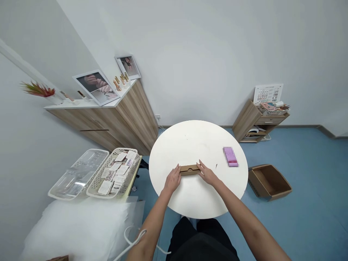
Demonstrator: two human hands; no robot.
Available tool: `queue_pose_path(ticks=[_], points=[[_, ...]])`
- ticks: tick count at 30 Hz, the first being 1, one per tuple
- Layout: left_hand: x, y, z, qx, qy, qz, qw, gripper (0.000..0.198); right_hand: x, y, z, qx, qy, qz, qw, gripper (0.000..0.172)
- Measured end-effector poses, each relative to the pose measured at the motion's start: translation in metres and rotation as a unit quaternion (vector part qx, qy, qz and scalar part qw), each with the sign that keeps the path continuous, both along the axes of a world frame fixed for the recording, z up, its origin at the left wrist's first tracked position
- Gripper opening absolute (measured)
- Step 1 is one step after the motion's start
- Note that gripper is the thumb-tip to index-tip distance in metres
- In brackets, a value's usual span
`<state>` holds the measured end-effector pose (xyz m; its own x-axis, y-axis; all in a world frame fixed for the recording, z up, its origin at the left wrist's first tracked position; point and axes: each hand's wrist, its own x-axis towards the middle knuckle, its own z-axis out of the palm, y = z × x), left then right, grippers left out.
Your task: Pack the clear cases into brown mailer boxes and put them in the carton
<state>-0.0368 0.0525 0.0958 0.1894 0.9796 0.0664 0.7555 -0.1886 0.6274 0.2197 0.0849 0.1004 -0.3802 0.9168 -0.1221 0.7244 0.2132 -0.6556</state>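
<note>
Now steadying a slim brown box (190,170) between a part-curled left hand (173,178) and a part-curled right hand (207,175), one at each end, near the middle of the white worktop (174,145). Seemingly at the squaring-up step, calling next for even pressure from both sides, clear of the blurred purple item (230,157).

Bright, even light; glints on clear plastic (78,181); edges stretched wide-angle; purple item (230,155) pixelated.

Pale walls (203,54), blue floor (312,163), wood-grain cabinet (133,116), round white table (198,199)
</note>
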Motion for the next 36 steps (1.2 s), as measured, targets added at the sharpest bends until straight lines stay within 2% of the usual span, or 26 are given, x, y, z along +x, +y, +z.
queue_pose_path(ticks=[4,7,11,14,16,19,23,26,30,33,36], points=[[0.000,-0.012,-0.015,0.074,0.103,-0.039,0.991,0.059,-0.012,-0.018,-0.015,0.075,-0.096,0.014,0.992,0.063],[-0.002,-0.004,-0.014,0.079,0.158,-0.046,0.983,0.058,-0.016,-0.020,-0.019,0.088,-0.134,0.003,0.987,0.065],[0.012,0.021,0.007,0.018,0.188,-0.091,0.978,0.048,0.000,-0.023,-0.006,0.075,-0.125,-0.010,0.989,0.056],[0.047,0.037,0.029,0.026,0.159,-0.156,0.974,0.037,0.038,-0.036,0.013,0.081,-0.103,-0.055,0.990,0.049],[0.083,0.044,0.043,0.047,0.121,-0.205,0.970,0.034,0.073,-0.050,0.027,0.095,-0.092,-0.100,0.986,0.046],[0.151,0.047,0.057,0.072,0.076,-0.276,0.955,0.032,0.135,-0.080,0.048,0.112,-0.083,-0.174,0.975,0.044],[0.258,0.040,0.059,0.110,0.037,-0.354,0.928,0.037,0.222,-0.129,0.059,0.114,-0.086,-0.271,0.952,0.040],[0.343,0.025,0.049,0.127,0.015,-0.405,0.906,0.039,0.292,-0.167,0.053,0.104,-0.097,-0.319,0.937,0.039],[0.455,-0.002,0.028,0.120,-0.007,-0.443,0.889,0.041,0.390,-0.207,0.039,0.080,-0.120,-0.353,0.924,0.042],[0.527,-0.019,0.012,0.105,-0.021,-0.446,0.889,0.043,0.459,-0.225,0.029,0.052,-0.132,-0.362,0.921,0.041],[0.585,-0.028,-0.003,0.081,-0.019,-0.435,0.896,0.043,0.513,-0.230,0.016,0.015,-0.139,-0.359,0.923,0.044]])
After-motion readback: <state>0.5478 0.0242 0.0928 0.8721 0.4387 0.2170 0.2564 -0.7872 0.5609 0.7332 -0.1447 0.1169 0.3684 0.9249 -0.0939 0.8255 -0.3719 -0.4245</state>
